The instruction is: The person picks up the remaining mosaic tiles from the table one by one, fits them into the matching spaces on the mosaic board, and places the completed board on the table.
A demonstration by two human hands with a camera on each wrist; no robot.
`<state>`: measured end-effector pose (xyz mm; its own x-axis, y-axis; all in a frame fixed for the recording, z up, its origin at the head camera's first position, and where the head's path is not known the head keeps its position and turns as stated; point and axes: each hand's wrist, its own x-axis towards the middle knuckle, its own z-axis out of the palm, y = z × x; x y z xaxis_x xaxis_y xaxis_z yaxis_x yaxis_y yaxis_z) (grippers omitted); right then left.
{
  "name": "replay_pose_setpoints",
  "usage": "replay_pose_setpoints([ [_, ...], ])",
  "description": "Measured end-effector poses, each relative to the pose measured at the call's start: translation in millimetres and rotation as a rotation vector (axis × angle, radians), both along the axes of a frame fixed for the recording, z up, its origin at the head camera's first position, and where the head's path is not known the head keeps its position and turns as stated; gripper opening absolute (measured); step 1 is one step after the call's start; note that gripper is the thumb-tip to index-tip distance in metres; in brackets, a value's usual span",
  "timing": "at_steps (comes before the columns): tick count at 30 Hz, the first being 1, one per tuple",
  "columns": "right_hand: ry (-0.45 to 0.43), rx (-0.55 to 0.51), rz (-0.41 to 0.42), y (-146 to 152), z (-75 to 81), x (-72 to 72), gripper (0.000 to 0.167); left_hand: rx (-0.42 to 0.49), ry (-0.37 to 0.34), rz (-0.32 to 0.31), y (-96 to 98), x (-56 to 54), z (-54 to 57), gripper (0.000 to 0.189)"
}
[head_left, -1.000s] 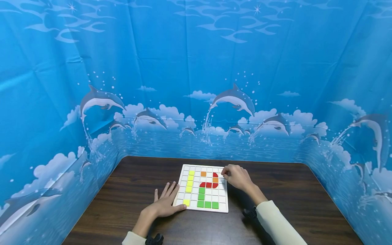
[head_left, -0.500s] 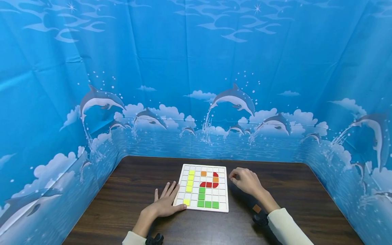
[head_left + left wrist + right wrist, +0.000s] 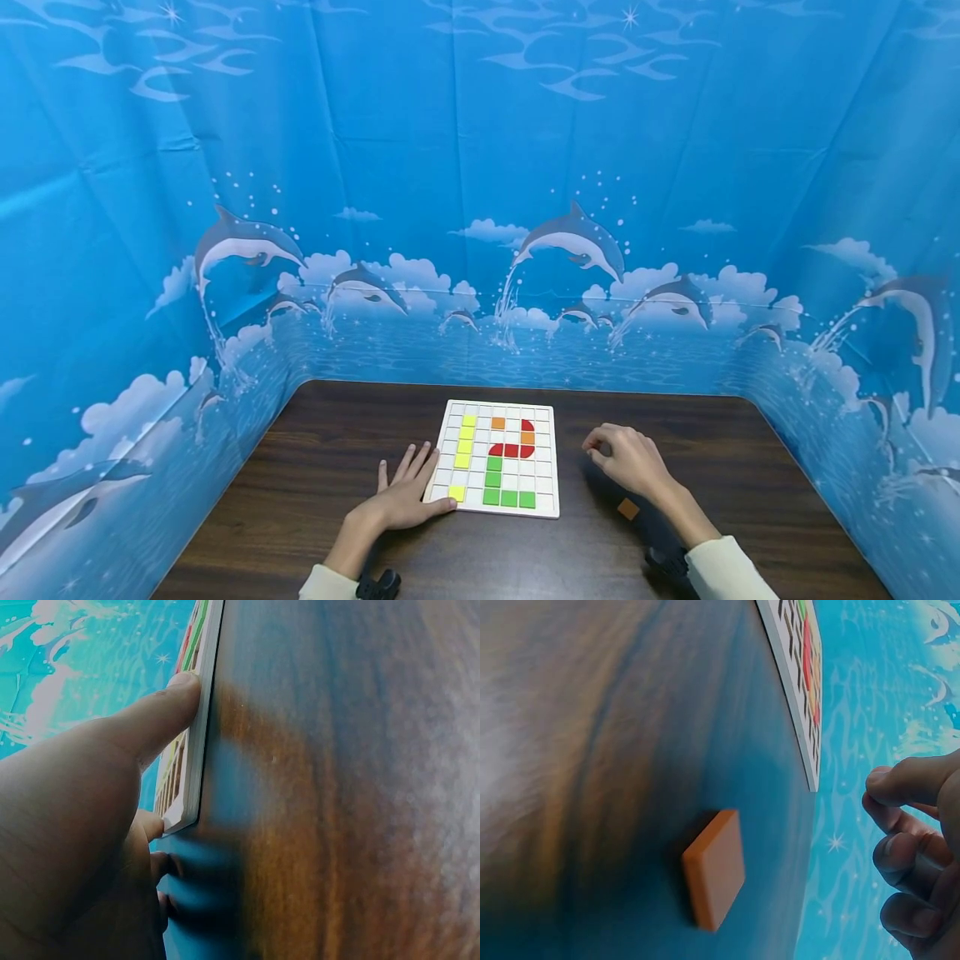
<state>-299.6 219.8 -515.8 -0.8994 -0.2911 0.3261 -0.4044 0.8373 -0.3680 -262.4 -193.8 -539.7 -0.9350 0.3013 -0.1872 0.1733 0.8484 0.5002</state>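
A white square grid board (image 3: pixel 542 483) lies on the table, with yellow tiles (image 3: pixel 465 446), red tiles (image 3: pixel 512 451), green tiles (image 3: pixel 492 480) and orange tiles (image 3: pixel 498 423) in some of its cells. My left hand (image 3: pixel 401 502) is spread flat at the board's left edge. Its thumb (image 3: pixel 176 697) rests on the front rim in the left wrist view. To the right of the board, my right hand (image 3: pixel 628 457) is above the table with fingers loosely curled; I see nothing held. Below it, one loose orange tile (image 3: pixel 718 871) lies on the table.
The dark wooden table (image 3: pixel 345 425) is enclosed at the back and sides by a blue dolphin-print curtain (image 3: pixel 450 167). Each wrist wears a black camera, such as the left wrist camera (image 3: pixel 378 585).
My right hand has moved right and nearer to me, from over the board's right edge to above the table. The loose orange tile has come into sight. My left hand stays put.
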Motion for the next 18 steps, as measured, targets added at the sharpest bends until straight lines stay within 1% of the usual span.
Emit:
replay_pose_setpoints([
  [2, 0.008, -0.002, -0.009, 4.5, -1.9, 4.5, 0.009, 0.013, 0.006, -0.001, -0.9, -0.3, -1.5, 0.107],
  [5, 0.005, 0.002, -0.018, 11.1, -3.9, 10.8, 0.01, 0.027, 0.018, -0.007, -3.0, -3.1, -8.7, 0.109],
  [10, -0.03, 0.007, -0.027, 20.1, -6.1, 18.8, 0.01, -0.007, 0.04, 0.0, -6.5, -9.9, -24.5, 0.113],
  [14, -0.053, 0.004, -0.044, 27.4, -7.5, 24.5, 0.012, -0.014, 0.05, 0.006, -6.6, -11.4, -27.7, 0.114],
  [16, -0.072, 0.003, -0.057, 30.9, -8.3, 27.5, 0.012, -0.02, 0.046, 0.011, -6.2, -11.1, -26.8, 0.115],
  [18, -0.09, 0.004, -0.066, 33.8, -8.8, 30.8, 0.012, -0.028, 0.037, 0.014, -5.6, -9.8, -23.5, 0.115],
])
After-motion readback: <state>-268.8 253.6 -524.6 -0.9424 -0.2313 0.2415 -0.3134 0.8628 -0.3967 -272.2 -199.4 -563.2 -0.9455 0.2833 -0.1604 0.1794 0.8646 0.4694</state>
